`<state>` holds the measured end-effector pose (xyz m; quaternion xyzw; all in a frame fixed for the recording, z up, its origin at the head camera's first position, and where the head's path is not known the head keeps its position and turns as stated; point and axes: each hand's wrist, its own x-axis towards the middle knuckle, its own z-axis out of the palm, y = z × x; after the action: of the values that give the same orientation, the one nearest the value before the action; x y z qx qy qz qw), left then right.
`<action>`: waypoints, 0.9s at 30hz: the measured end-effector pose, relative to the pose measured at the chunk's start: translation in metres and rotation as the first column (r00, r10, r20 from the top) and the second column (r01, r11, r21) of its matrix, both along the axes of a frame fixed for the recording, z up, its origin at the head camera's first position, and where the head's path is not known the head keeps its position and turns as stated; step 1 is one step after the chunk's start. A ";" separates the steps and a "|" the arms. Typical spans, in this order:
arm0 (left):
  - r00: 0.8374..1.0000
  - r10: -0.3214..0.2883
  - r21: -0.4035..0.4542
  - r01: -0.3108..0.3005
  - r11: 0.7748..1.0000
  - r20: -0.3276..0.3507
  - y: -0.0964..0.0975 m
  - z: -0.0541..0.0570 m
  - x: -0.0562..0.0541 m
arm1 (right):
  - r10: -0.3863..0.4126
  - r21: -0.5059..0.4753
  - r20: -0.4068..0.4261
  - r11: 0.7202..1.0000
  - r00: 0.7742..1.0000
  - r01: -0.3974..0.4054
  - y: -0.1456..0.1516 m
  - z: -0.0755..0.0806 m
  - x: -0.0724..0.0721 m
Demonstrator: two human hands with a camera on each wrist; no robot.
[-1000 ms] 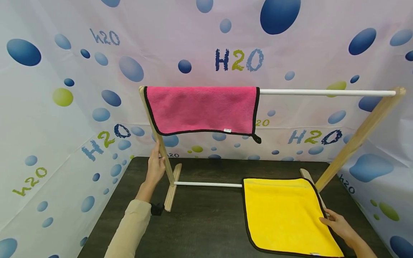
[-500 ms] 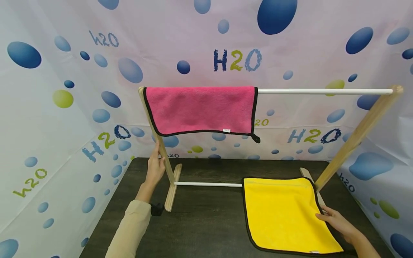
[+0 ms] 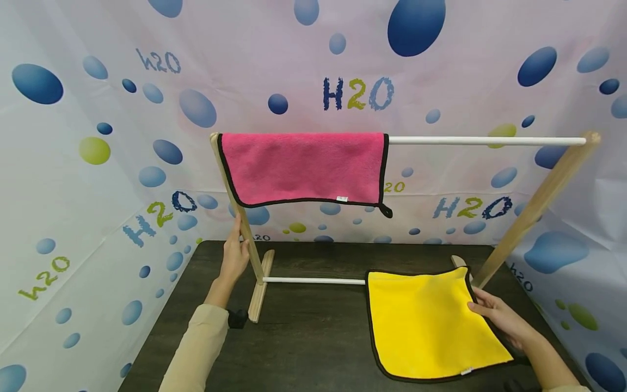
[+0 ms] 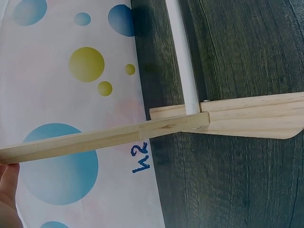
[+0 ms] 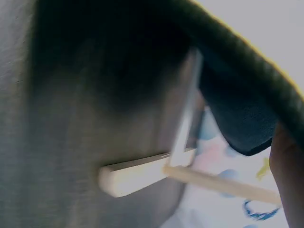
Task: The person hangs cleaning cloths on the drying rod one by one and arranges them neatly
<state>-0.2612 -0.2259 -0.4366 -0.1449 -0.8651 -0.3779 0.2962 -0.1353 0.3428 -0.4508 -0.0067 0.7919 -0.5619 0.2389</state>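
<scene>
- Our left hand (image 3: 232, 258) touches the wooden post (image 4: 166, 127) just right of it; whether its fingers close round, we cannot tell. We should hold it steady.
- The yellow cloth (image 3: 421, 326) is just left of our right hand (image 3: 504, 318), whose thumb and fingers pinch its edge; we should ease this gently, without creasing.

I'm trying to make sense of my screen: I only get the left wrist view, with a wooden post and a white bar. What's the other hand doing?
Observer: The right hand pinches the yellow cloth at its right edge.
Visitor: Is anything hanging higher up?
Observer: Yes, a pink cloth, over the upper bar.
Visitor: Does the yellow one reach up there too?
Observer: No, it sits lower, hiding part of the lower bar in the head view.
</scene>
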 end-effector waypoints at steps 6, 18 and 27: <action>1.000 -0.002 0.001 0.002 1.000 0.006 0.001 0.001 0.000 | 0.019 -0.010 -0.103 1.000 0.995 -0.020 -0.013 0.035 -0.002; 1.000 -0.001 -0.002 0.001 1.000 0.010 0.000 0.002 0.002 | 0.128 0.289 -0.399 0.957 0.908 -0.008 -0.041 0.105 -0.001; 1.000 0.004 -0.008 -0.004 1.000 -0.002 0.000 0.001 0.002 | 0.164 0.228 -0.570 0.973 0.805 -0.037 -0.042 0.136 -0.007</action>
<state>-0.2595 -0.2260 -0.4360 -0.1449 -0.8667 -0.3736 0.2970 -0.1424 0.3010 -0.3145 -0.1968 0.8791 -0.4340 0.0125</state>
